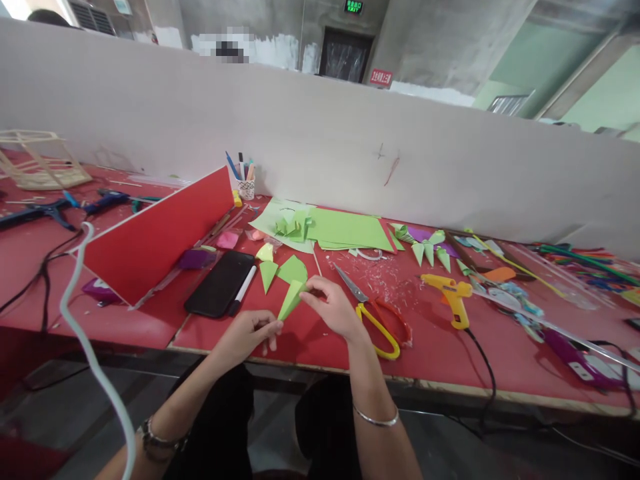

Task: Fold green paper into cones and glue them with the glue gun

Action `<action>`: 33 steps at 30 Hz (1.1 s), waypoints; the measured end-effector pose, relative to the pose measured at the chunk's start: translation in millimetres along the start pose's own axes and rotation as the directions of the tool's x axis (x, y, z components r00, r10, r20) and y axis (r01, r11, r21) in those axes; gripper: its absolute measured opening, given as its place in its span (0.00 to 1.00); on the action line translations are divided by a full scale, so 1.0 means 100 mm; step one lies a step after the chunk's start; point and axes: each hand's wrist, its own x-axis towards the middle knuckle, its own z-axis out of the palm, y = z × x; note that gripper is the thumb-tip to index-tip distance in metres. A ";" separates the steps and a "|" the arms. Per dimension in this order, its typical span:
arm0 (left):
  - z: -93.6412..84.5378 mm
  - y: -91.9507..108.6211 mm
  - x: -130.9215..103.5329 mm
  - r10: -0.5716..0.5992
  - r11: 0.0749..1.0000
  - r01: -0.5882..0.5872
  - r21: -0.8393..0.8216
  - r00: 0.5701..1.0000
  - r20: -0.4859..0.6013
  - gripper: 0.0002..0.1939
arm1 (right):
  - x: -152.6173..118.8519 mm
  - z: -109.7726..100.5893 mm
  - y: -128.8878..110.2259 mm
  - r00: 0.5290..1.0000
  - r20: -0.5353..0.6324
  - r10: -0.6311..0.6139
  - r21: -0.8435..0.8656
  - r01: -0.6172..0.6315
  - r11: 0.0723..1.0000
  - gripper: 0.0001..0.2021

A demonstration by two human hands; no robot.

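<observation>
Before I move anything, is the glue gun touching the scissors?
Apart. The head view shows bare red tabletop between the yellow glue gun and the scissors, which lie to its left.

Black, loose-looking cloth trousers (pixel 220 427) cover the legs below the red table (pixel 320 333). Nearest that table's edge, a thin, rounded silver metal bangle (pixel 377 420) circles the right wrist; a dark bracelet (pixel 155 440), seemingly beaded, rings the left.
</observation>
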 end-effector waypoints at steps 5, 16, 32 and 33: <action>-0.11 -0.13 0.00 0.016 0.990 -0.005 0.142 0.997 -0.077 0.19 | 0.12 -0.03 0.07 0.998 -0.053 0.021 -0.027 -0.022 0.999 0.08; -0.20 -0.25 0.06 -0.057 0.797 0.250 0.549 0.937 -0.344 0.16 | 0.73 0.16 0.55 0.965 -0.046 0.258 -0.614 -0.231 0.755 0.30; -0.17 -0.16 0.14 -0.104 0.761 0.361 0.539 0.888 -0.447 0.16 | 0.74 0.22 0.68 0.967 0.099 0.233 -0.684 -0.104 0.722 0.31; -0.16 -0.15 0.14 -0.105 0.750 0.370 0.549 0.885 -0.454 0.16 | 0.74 0.21 0.69 0.970 0.104 0.218 -0.679 -0.091 0.729 0.30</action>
